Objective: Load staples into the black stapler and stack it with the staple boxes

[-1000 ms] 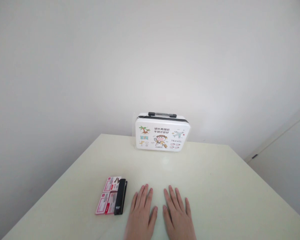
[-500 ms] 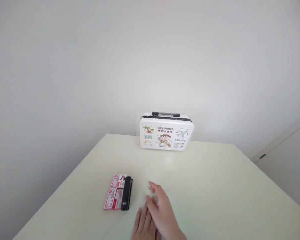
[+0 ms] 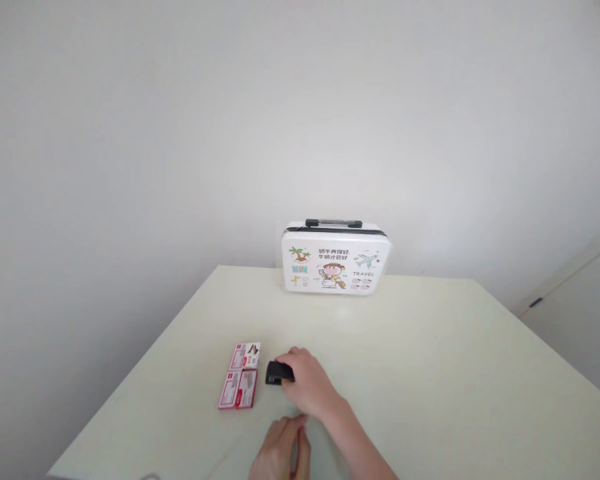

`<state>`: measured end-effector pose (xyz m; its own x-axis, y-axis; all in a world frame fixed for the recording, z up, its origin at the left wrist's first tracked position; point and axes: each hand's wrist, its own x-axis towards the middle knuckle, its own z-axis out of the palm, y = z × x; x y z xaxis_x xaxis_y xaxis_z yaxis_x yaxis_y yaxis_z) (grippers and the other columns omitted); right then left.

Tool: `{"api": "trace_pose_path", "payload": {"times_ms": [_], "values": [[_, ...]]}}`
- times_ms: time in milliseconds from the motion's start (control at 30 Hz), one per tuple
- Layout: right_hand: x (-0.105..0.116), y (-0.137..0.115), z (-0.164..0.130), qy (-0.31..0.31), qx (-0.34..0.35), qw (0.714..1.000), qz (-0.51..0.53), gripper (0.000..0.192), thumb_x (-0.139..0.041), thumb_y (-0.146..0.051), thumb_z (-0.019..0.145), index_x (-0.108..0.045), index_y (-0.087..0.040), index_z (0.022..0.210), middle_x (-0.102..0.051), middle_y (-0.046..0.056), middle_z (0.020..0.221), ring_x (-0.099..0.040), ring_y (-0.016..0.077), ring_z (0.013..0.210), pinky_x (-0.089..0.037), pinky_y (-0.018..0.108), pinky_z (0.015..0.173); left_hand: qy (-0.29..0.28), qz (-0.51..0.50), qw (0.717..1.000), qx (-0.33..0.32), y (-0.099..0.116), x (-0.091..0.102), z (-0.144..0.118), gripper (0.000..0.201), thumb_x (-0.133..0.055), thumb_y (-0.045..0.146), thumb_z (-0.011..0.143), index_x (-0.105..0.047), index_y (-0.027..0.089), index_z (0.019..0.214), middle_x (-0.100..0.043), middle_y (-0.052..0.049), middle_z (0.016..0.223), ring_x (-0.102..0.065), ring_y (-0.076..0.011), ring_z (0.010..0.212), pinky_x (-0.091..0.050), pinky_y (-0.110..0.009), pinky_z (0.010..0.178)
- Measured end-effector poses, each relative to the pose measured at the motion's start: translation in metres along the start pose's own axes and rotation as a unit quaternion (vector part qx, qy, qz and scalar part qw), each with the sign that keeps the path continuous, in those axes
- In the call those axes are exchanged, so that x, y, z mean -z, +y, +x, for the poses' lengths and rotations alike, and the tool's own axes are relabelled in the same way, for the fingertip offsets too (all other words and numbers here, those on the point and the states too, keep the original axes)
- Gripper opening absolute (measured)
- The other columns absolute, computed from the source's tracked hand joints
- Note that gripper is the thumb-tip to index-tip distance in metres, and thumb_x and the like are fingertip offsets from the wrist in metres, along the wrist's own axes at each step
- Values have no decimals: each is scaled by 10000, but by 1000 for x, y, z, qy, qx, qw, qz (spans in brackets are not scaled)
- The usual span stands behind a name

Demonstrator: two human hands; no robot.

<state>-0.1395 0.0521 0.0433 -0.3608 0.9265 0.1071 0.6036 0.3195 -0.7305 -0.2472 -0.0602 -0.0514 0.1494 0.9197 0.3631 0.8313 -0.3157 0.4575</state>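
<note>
My right hand [image 3: 310,381] is closed around a black stapler [image 3: 279,373], whose end pokes out to the left of my fingers; the rest of it is hidden in my grasp. Nearer the front, my left hand [image 3: 280,447] has its fingers bent and pressed together, with the tips beside my right wrist. Whether anything lies in those fingers is hidden. Several small pink-and-white staple boxes [image 3: 239,387] lie side by side on the table, left of the stapler.
A white case [image 3: 337,263] with cartoon travel pictures and a black handle stands upright at the back of the pale table [image 3: 420,347], near the wall. A thin grey loop [image 3: 151,477] shows at the front edge.
My right hand has taken hold of the stapler, which lay against the staple boxes, and turned it and moved it right. My left hand went from flat to bent fingers. The view shifted slightly.
</note>
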Motion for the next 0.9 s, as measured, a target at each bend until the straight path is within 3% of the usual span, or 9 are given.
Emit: {"api": "trace_pose_path", "payload": {"times_ms": [100, 233, 333, 467, 567, 667, 800, 900], "values": [[32, 21, -22, 15, -9, 1000, -2, 486, -525, -69, 710, -739, -292, 1086, -724, 9, 1066, -639, 208, 1056, -460, 330, 976, 7, 19, 1000, 15, 9, 11, 22, 316, -431, 268, 987, -701, 253, 1149, -732, -92, 1140, -697, -266, 1033, -607, -425, 862], [53, 36, -47, 51, -33, 998, -7, 442, -509, -116, 765, -699, -284, 1126, -729, 14, 1126, -638, 224, 1115, -327, 458, 1164, 15, 86, 996, -18, 14, -1, 34, 528, -480, 258, 954, -490, 227, 1481, -471, -89, 1578, -473, -314, 1416, -487, -531, 1078], [48, 36, -55, 94, -44, 995, 8, 350, -596, -256, 827, -673, -284, 1168, -718, 35, 1192, -622, 251, 1163, -172, 552, 1231, -6, 114, 990, -86, 10, -16, 35, 684, -478, 247, 946, -286, 221, 1602, -380, -71, 1638, -353, -289, 1510, -385, -553, 1171], [24, 32, -48, 193, -81, 977, 43, 241, -718, -354, 785, -709, -269, 1010, -734, 30, 1057, -620, 267, 1099, -143, 584, 1224, -27, 130, 987, -95, 4, -18, 37, 756, -488, 285, 946, -181, 215, 1634, -365, -85, 1640, -360, -267, 1510, -368, -534, 1185], [12, 35, -37, 281, -107, 926, 227, 223, -793, -362, 717, -721, -249, 896, -743, 31, 991, -622, 277, 1076, -154, 588, 1230, -27, 138, 986, -86, 2, -10, 41, 752, -481, 308, 955, -174, 234, 1637, -362, -72, 1641, -394, -260, 1492, -389, -523, 1172], [15, 50, -32, 328, -114, 844, 409, 357, -768, -445, 747, -706, -224, 1020, -751, 77, 1113, -646, 288, 1129, -367, 535, 1159, -14, 145, 987, -61, -1, -3, 44, 705, -459, 288, 967, -211, 266, 1627, -371, -57, 1639, -408, -255, 1484, -399, -522, 1161], [36, 80, -44, 377, -133, 768, 500, 453, -430, -550, 930, -633, -214, 1156, -695, 107, 1307, -603, 265, 1302, -467, 491, 1121, -8, 122, 990, -63, -6, 2, 50, 648, -460, 247, 972, -279, 257, 1594, -434, -61, 1611, -415, -228, 1480, -391, -491, 1177], [51, 98, -68, 385, -156, 724, 551, 455, -459, -538, 902, -636, -194, 1143, -693, 121, 1303, -611, 270, 1303, -472, 500, 1136, 17, 82, 994, -77, -11, 8, 53, 519, -469, 218, 970, -419, 225, 1486, -479, -71, 1577, -393, -238, 1491, -385, -498, 1187]]}}
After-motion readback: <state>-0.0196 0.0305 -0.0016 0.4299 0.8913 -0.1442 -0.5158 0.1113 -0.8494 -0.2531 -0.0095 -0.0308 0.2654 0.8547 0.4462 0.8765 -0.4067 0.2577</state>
